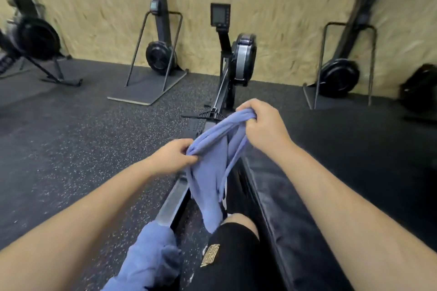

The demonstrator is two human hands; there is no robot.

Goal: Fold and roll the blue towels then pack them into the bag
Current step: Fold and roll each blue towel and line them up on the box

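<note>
The left hand [173, 157] pinches one bunched edge of a blue towel [208, 172]; the right hand [262, 124] grips another edge higher up, so the cloth hangs between them above the rowing machine's rail [173, 198]; a second towel [146, 260] lies crumpled near the left forearm; speckled floor [82, 149] spreads around.

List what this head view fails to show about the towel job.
- The bag: not identifiable; a dark shape at the right edge is blurred.
- Held towel: bunched, so fold state unclear; both hands' fingers partly buried in it.
- Second towel: cut off by the bottom edge.
</note>
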